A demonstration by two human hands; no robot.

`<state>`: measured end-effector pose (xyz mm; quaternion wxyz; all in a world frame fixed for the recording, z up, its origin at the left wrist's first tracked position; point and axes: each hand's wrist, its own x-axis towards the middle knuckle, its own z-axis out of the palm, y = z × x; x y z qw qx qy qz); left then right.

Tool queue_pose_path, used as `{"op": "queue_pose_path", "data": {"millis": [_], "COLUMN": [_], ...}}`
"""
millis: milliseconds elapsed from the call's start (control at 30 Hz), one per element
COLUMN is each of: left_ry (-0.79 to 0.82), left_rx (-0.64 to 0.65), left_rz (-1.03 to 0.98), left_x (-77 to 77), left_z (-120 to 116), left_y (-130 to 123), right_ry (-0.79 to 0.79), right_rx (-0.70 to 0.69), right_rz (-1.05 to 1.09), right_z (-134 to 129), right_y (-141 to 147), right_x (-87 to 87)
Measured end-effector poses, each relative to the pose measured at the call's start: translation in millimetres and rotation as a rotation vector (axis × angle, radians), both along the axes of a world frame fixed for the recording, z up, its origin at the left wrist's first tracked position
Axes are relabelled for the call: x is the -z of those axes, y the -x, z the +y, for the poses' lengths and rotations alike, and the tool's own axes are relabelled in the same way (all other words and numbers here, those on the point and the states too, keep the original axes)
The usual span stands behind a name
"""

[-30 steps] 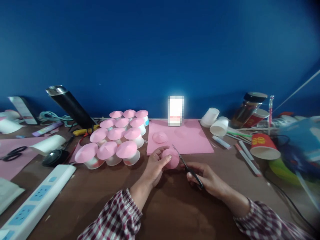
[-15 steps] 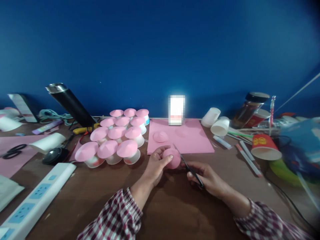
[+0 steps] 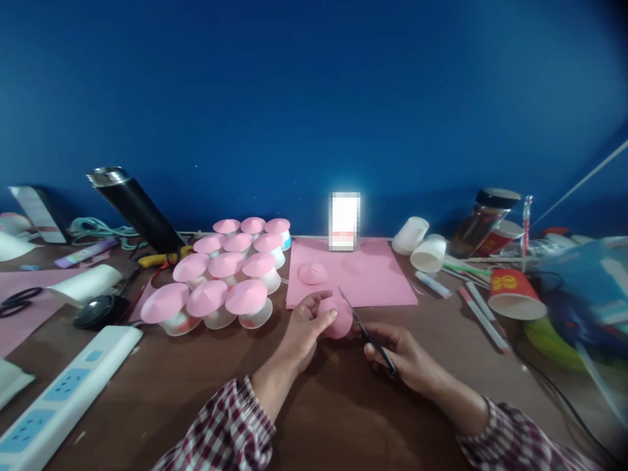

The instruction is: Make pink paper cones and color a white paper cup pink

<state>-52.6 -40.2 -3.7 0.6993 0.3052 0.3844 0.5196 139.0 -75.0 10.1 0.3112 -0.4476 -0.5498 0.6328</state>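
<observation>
My left hand [image 3: 310,330] pinches a round pink paper disc [image 3: 340,322] between thumb and fingers above the brown table. Dark-handled scissors [image 3: 377,348] are gripped in my right hand [image 3: 396,353], their blades pointing up and away along the disc's right edge. I cannot tell whether the blades touch the paper. Behind the hands lies a pink paper sheet [image 3: 373,288] with a shallow pink paper cone [image 3: 313,273] on it. To the left, several paper cups topped with pink paper cones [image 3: 209,298] stand in rows.
A power strip [image 3: 63,399] lies at left, near a black flask [image 3: 137,209]. A blurred bright panel [image 3: 344,222] stands at the blue wall [image 3: 314,98]. On the right are white paper cups [image 3: 428,254], a red cup [image 3: 515,294], markers [image 3: 483,320] and a lidded jar [image 3: 483,219].
The whole view has shifted slightly, so things appear a little lower and further left. Both hands keep their holds on the paper disc and the scissors.
</observation>
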Motion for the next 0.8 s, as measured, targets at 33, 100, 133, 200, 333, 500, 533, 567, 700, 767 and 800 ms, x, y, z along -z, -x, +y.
{"op": "queue_pose_path", "data": {"millis": [33, 100, 133, 200, 333, 500, 533, 567, 700, 767, 800], "left_ry": [-0.002, -0.007, -0.008, -0.009, -0.005, 0.002, 0.001, 0.000, -0.001, 0.000, 0.002], "left_rx": [0.001, 0.006, 0.009, 0.014, 0.012, 0.006, 0.007, 0.008, 0.012, 0.013, 0.013], "left_rz": [0.002, 0.007, 0.010, 0.017, 0.024, 0.027, 0.023, 0.020, 0.021, 0.018, 0.015], "left_x": [0.9, 2.4, 2.9, 3.1, 1.3, -0.3, -0.3, -0.4, -0.7, -1.0, -1.1], "left_z": [0.2, 0.5, 0.5, 0.3, 0.0, 0.2, 0.1, -0.1, -0.7, -0.7, -0.6], "left_y": [0.1, 0.1, 0.1, 0.1, 0.0, -0.1, -0.1, -0.1, -0.5, -0.6, -0.6], "right_ry": [-0.004, -0.008, -0.009, -0.009, -0.008, -0.003, -0.009, -0.014, -0.027, -0.034, -0.037], "right_rx": [-0.001, -0.002, -0.002, -0.001, -0.003, -0.025, -0.025, -0.027, -0.030, -0.030, -0.030], "right_rz": [0.001, 0.004, 0.005, 0.006, 0.009, 0.041, 0.043, 0.046, 0.050, 0.043, 0.038], "right_z": [0.1, 0.3, 0.4, 0.6, 0.6, 0.0, 0.0, 0.0, 0.4, 0.3, 0.3], "right_y": [-0.2, -0.5, -0.5, -0.5, -1.1, -2.7, -2.8, -2.7, -2.2, -2.2, -2.2], "right_x": [0.7, 1.6, 1.8, 2.0, 2.5, 4.1, 4.3, 4.3, 3.8, 3.4, 3.1]}}
